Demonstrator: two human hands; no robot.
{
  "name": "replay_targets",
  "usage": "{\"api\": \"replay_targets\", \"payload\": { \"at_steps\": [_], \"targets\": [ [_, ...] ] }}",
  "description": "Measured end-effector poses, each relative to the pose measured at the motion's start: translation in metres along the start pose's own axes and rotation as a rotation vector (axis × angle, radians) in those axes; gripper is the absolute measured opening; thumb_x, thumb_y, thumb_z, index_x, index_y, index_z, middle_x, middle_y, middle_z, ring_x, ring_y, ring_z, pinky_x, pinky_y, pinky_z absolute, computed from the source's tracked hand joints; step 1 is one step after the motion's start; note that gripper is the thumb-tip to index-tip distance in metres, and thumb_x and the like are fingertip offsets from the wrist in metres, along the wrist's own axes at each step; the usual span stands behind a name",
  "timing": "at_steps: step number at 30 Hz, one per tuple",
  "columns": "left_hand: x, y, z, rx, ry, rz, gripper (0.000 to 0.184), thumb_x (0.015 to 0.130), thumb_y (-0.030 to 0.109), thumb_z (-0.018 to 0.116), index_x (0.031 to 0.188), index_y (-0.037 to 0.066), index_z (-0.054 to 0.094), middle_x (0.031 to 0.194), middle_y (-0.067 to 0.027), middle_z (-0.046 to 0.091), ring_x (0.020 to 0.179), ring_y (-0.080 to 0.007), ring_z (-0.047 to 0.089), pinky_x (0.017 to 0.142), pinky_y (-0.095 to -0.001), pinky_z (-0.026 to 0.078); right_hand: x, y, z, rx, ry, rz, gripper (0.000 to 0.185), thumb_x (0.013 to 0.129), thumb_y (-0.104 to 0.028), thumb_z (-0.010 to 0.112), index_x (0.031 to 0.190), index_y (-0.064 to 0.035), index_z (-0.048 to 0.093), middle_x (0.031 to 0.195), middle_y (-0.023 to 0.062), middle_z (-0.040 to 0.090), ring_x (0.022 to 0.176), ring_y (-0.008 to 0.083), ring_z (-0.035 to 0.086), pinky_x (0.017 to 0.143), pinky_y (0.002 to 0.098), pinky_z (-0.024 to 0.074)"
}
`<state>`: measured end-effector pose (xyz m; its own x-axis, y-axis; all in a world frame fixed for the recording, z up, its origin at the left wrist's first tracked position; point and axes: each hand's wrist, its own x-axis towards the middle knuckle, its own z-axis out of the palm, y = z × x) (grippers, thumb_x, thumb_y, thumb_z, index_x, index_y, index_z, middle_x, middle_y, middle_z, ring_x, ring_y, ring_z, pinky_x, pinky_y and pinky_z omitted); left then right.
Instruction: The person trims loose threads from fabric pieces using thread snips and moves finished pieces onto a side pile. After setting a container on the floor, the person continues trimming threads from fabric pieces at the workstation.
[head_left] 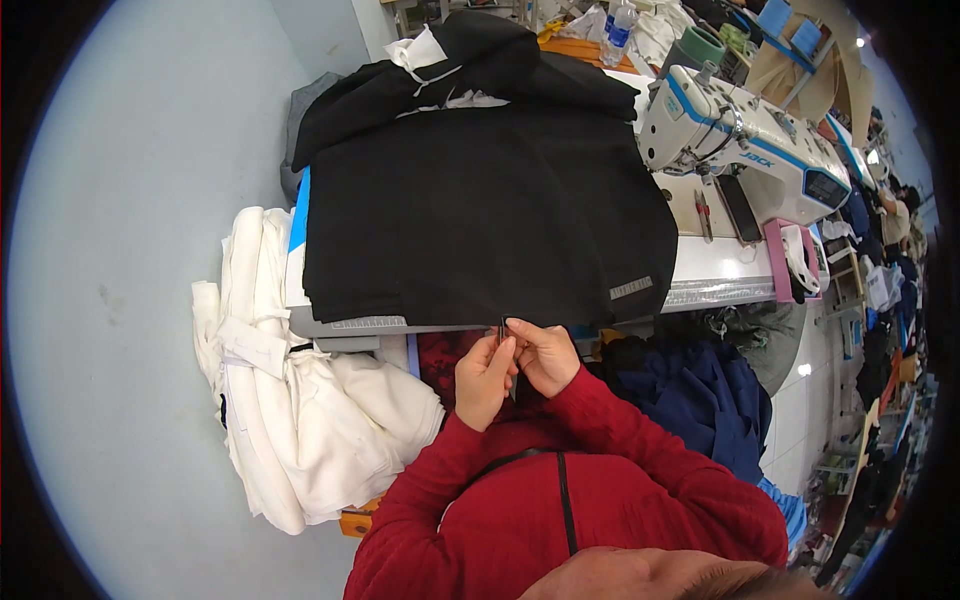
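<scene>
Two hands (485,380) (549,360) pinch a dark strip (503,328); one sewing machine (745,138) reads "JACK".

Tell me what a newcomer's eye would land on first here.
The black fabric dominates, spread across the middle of the sewing table, with a gray patch near its lower right corner. Next come the white-and-blue Jack sewing machine at upper right and the bundled white fabric at lower left. At the black fabric's near edge, the left hand and right hand meet, pinching a small dark piece.
</scene>
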<state>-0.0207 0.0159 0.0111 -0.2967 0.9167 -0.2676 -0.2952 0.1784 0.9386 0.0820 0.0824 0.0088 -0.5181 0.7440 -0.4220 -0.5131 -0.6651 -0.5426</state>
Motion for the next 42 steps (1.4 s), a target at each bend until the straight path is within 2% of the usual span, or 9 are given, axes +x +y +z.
{"api": "replay_targets", "payload": {
  "at_steps": [6,18,21,27,33,42],
  "targets": [
    [0.0,-0.001,-0.0015,0.015,-0.005,-0.001,0.022,0.09,0.024,0.053,0.089,0.002,0.058,0.059,0.0011,0.051,0.043,-0.002,0.041,0.036,-0.0165,0.031,-0.0001,0.0014,0.0021,0.009,0.028,-0.038,0.015,0.083,-0.006,0.061,0.087,0.0083,0.063,0.086,0.0152,0.064,0.076,0.0176,0.06,0.07,0.0286,0.0477],
    [0.0016,0.0023,-0.0003,-0.004,-0.02,-0.027,0.021,0.091,0.022,0.053,0.086,0.002,0.058,0.059,0.0006,0.051,0.042,-0.0021,0.041,0.036,-0.0166,0.031,0.0011,-0.0011,-0.0032,-0.012,-0.002,-0.016,0.015,0.084,-0.006,0.061,0.088,0.0081,0.063,0.086,0.0138,0.064,0.077,0.0173,0.06,0.07,0.0291,0.0479],
    [0.0009,0.004,-0.0001,-0.015,-0.023,-0.038,0.021,0.091,0.022,0.052,0.086,0.002,0.058,0.059,0.0006,0.051,0.042,-0.0022,0.041,0.036,-0.0167,0.031,0.0003,-0.0004,-0.0014,-0.084,-0.001,-0.029,0.021,0.086,-0.013,0.057,0.089,0.0075,0.063,0.081,0.0134,0.064,0.067,0.0176,0.058,0.054,0.029,0.0444],
    [0.0011,0.0025,0.0006,-0.047,-0.036,-0.036,0.022,0.091,0.023,0.053,0.087,0.002,0.058,0.059,0.0005,0.051,0.042,-0.0023,0.041,0.036,-0.0168,0.031,-0.0006,0.0,-0.0009,-0.098,0.014,-0.041,0.022,0.086,-0.013,0.057,0.09,0.0078,0.063,0.081,0.0132,0.063,0.067,0.0173,0.058,0.058,0.0299,0.0454],
    [0.0006,0.0019,0.0003,-0.056,-0.047,-0.049,0.022,0.091,0.022,0.052,0.089,0.002,0.058,0.059,0.0002,0.051,0.042,-0.0023,0.041,0.035,-0.0166,0.032,-0.0022,-0.001,0.0007,-0.049,0.033,-0.053,0.018,0.085,-0.008,0.058,0.089,0.0088,0.063,0.085,0.0148,0.064,0.074,0.0185,0.061,0.065,0.0299,0.0477],
    [0.0008,0.0017,0.0026,-0.062,-0.043,-0.054,0.022,0.091,0.022,0.052,0.092,0.001,0.058,0.059,0.0001,0.051,0.042,-0.0023,0.041,0.035,-0.0167,0.032,-0.0043,-0.0025,0.0002,-0.075,0.029,-0.056,0.018,0.084,-0.009,0.06,0.087,0.0086,0.064,0.083,0.0146,0.065,0.071,0.0187,0.061,0.063,0.0291,0.0478]
  ]
}}
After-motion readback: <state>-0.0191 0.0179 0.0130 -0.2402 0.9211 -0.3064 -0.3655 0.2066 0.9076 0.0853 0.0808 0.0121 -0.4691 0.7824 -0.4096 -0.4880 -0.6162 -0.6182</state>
